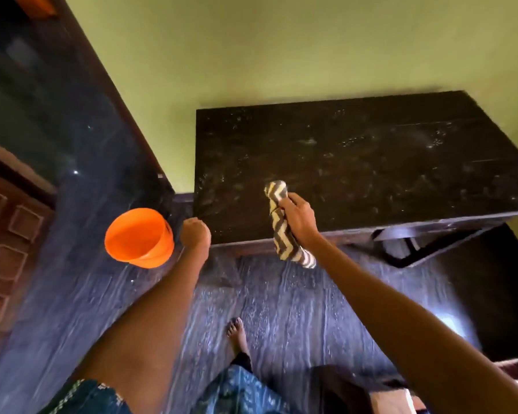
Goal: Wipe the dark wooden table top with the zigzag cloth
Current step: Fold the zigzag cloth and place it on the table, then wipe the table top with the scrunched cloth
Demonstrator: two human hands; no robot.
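Head view: zigzag cloth [284, 225] over table edge [356, 231]

- I've got an orange bucket [138, 238] sitting on the dark streaky floor [296, 309]
- left of the bucket there's a brown panelled door [3, 243]
- green wall [251, 49] well behind the bucket
- bare foot [237, 336] on the floor, near side of the bucket

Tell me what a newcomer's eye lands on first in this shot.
The bright orange bucket stands out first, low on the left over the dark floor, with the left hand curled in a fist just beside it. Next comes the zigzag cloth, gripped by the right hand over the near edge of the dark wooden table top, which is speckled with pale marks and stands against a green wall.
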